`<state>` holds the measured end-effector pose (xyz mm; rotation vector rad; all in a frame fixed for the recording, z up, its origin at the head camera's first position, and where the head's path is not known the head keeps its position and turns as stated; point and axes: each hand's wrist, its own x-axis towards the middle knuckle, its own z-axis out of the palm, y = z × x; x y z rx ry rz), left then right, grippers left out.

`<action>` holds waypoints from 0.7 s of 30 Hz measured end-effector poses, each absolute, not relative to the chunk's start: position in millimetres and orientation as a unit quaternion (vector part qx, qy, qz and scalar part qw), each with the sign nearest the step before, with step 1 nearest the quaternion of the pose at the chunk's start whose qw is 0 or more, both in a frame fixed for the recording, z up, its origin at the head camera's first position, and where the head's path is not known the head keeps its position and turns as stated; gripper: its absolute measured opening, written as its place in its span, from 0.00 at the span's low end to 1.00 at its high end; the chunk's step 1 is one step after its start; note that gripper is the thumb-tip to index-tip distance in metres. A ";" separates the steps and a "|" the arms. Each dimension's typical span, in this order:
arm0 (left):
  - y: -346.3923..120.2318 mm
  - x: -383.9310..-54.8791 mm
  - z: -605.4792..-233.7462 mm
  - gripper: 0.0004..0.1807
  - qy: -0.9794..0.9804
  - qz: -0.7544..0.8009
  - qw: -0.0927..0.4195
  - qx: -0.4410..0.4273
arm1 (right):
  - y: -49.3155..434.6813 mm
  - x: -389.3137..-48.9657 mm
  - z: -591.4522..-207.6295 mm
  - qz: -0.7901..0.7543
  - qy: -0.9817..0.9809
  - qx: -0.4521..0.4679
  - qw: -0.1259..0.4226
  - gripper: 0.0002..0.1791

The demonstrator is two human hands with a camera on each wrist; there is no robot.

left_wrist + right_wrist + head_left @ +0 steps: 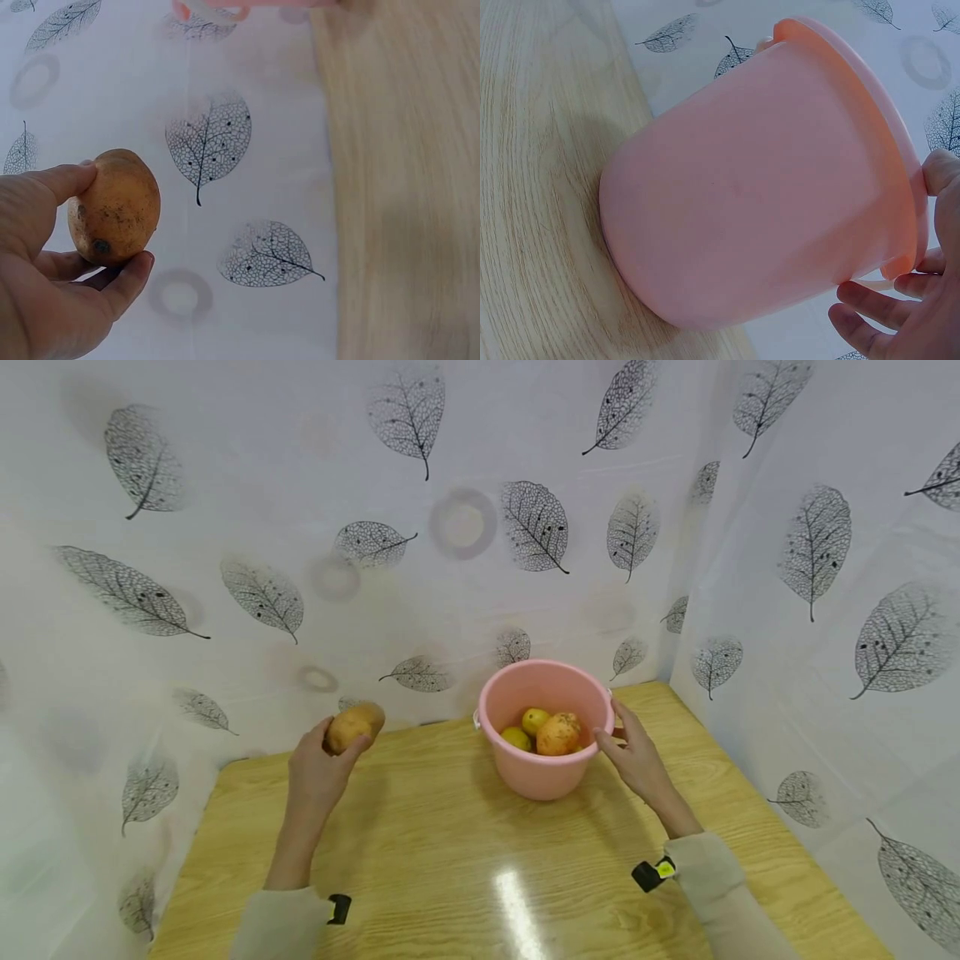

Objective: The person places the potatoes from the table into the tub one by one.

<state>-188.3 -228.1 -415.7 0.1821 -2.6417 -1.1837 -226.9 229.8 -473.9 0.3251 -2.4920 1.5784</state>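
Note:
My left hand point(318, 772) holds a potato point(355, 727) above the left part of the table. The left wrist view shows that potato point(116, 208) between thumb and fingertips, with a dark spot low on its skin. A pink bucket point(542, 774) stands upright right of centre. With thumb and fingers, my right hand point(633, 752) grips the bucket's right rim, near the handle joint. Inside the bucket lie another potato point(558, 734) and yellow-green round fruits point(535, 720). Seen from the right wrist, the bucket wall point(742, 180) hides its contents.
The wooden table point(442, 860) reaches back to a white sheet point(300, 468) printed with dark leaves, hanging behind it and along the right side. A bright light reflection lies on the table's front middle.

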 end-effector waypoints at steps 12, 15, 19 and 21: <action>-229.7 -187.1 -413.2 0.46 -0.907 -0.400 0.118 0.061 | 229.7 -227.1 -473.1 0.531 -0.836 0.111 0.085 0.39; -230.0 -187.9 -412.2 0.46 -0.907 -0.400 0.115 0.060 | 229.4 -227.3 -473.2 0.528 -0.838 0.109 0.084 0.39; -227.0 -189.0 -409.7 0.47 -0.906 -0.406 0.105 0.058 | 229.8 -227.6 -473.8 0.523 -0.841 0.107 0.084 0.39; -224.1 -189.7 -408.4 0.48 -0.905 -0.410 0.098 0.058 | 229.6 -227.4 -473.6 0.523 -0.841 0.107 0.086 0.39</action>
